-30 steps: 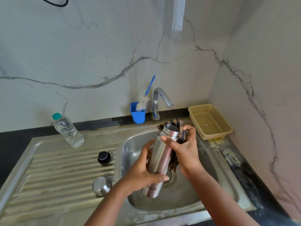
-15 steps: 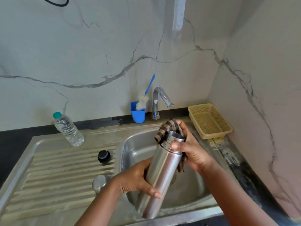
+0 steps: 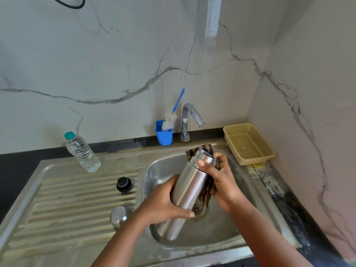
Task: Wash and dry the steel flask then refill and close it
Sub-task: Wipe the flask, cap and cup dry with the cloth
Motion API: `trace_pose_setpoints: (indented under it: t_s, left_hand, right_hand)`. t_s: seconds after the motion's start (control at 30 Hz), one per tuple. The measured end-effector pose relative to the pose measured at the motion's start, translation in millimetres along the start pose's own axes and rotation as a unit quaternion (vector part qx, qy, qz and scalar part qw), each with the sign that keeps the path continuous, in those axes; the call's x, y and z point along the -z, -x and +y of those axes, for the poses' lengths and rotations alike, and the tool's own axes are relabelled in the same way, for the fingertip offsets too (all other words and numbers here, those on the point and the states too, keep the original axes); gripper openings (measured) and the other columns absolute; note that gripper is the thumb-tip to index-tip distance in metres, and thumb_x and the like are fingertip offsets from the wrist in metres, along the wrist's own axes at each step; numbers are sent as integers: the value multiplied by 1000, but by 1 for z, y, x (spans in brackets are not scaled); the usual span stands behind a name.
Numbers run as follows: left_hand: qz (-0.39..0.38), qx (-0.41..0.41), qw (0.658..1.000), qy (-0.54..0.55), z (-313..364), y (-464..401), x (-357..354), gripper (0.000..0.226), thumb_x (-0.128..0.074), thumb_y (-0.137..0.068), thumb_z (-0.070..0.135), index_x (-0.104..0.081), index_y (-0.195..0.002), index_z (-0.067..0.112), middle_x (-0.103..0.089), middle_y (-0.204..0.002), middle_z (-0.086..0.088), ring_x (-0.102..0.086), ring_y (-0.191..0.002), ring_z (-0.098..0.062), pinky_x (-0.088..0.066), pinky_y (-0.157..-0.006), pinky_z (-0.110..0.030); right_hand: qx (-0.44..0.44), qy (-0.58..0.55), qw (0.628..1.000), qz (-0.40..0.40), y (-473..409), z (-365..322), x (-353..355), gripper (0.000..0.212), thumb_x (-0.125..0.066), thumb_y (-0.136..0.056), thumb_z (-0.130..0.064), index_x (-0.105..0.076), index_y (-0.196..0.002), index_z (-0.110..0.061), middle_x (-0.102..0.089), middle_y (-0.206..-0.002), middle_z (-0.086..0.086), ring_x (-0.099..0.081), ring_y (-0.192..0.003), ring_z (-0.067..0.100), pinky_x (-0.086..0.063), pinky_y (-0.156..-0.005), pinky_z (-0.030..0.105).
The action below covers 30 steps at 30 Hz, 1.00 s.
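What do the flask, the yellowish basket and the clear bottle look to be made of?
The flask looks like brushed steel, with a soft grey sheen. The basket seems to be matt plastic, moulded as a fine mesh. The clear bottle is probably thin ribbed plastic, see-through under a teal cap.

Steel flask [image 3: 189, 191] higher over drain, cloth [image 3: 209, 191] lower.

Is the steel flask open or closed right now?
Open. The steel flask shows a bare threaded neck, while the black stopper and steel cap sit apart on the draining board.
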<state>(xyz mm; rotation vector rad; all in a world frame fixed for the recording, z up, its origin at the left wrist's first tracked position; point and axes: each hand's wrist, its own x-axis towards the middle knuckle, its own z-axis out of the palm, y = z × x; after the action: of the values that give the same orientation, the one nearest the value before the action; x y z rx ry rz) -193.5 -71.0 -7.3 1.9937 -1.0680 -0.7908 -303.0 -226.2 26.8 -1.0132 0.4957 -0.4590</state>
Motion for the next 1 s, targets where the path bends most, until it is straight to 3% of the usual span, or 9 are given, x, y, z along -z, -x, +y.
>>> trace_pose_setpoints:
  t_s: [0.1, 0.17, 0.3, 0.37, 0.47, 0.63, 0.8, 0.87, 1.0]
  left_hand:
    - [-111, 14, 989, 96, -1, 3, 13, 89, -94, -62, 28, -44, -133, 46, -63, -122, 19, -61, -113, -1, -52, -100, -34]
    - [-115, 9, 985, 125, -3, 1, 15, 94, -93, -64, 22, -40, -138, 45, -62, -125, 16, -60, -115, -3, -51, -102, -38]
    - [83, 17, 996, -2, 10, 2, -7, 126, -91, -54, 54, -7, -148, 53, -40, -141, 20, -46, -123, 2, -44, -104, -32]
    - [204, 14, 973, -110, 18, 6, -27, 113, -85, -57, 60, -13, -143, 48, -43, -136, 17, -50, -119, -7, -50, -92, -35]
    - [261, 14, 947, -187, 17, 6, -40, 93, -83, -65, 52, -22, -133, 38, -54, -124, 12, -60, -104, -13, -53, -73, -32]
    - [67, 3, 997, 32, 11, 6, -13, 88, -93, -56, 42, -43, -128, 45, -65, -111, 23, -63, -100, 5, -51, -83, -20]
    - [-139, -20, 974, 178, 16, 14, 7, 76, -90, -64, 8, -56, -129, 28, -70, -117, 7, -66, -110, -13, -54, -91, -30]
    - [-109, -17, 976, 189, 18, 13, 0, 75, -90, -66, 6, -56, -128, 30, -71, -116, 6, -67, -108, -13, -55, -91, -31]
    - [106, 24, 984, 142, 18, 3, -16, 76, -96, -57, 35, -52, -118, 46, -70, -106, 19, -66, -96, 4, -54, -78, -16]
  right_hand:
    - [9, -21, 998, -61, 0, -6, 2, 75, -84, -50, -23, -47, -115, -20, -70, -95, 2, -69, -84, 17, -56, -70, 29]
    - [33, -29, 997, -60, -1, -9, -3, 72, -84, -49, -21, -47, -111, -18, -70, -93, 1, -69, -83, 17, -56, -70, 28]
    - [87, -29, 993, 73, -4, -1, -17, 71, -92, -51, -13, -43, -101, -23, -71, -84, -5, -69, -78, 15, -55, -71, 30]
    - [99, -43, 986, 126, -2, 5, -23, 73, -93, -53, -13, -40, -102, -22, -69, -80, -7, -68, -75, 13, -55, -74, 33]
    - [111, -60, 984, 128, 3, 12, -27, 68, -87, -58, -13, -38, -103, -21, -67, -80, -9, -66, -75, 9, -55, -77, 31]
    - [66, -40, 997, -5, -2, -2, -12, 73, -89, -52, -12, -44, -108, -19, -69, -90, 1, -68, -79, 16, -56, -69, 28]
    - [19, -73, 966, -249, -17, -10, 11, 85, -93, -53, -20, -48, -124, -13, -64, -108, 16, -65, -97, 30, -50, -92, 49]
    - [11, -75, 975, -211, -19, -9, 8, 90, -97, -48, -28, -50, -124, -13, -65, -109, 16, -66, -96, 29, -52, -91, 47]
    - [34, -22, 999, 3, -16, -1, -3, 71, -93, -52, -44, -51, -104, -19, -72, -94, -1, -68, -91, 18, -55, -79, 34]
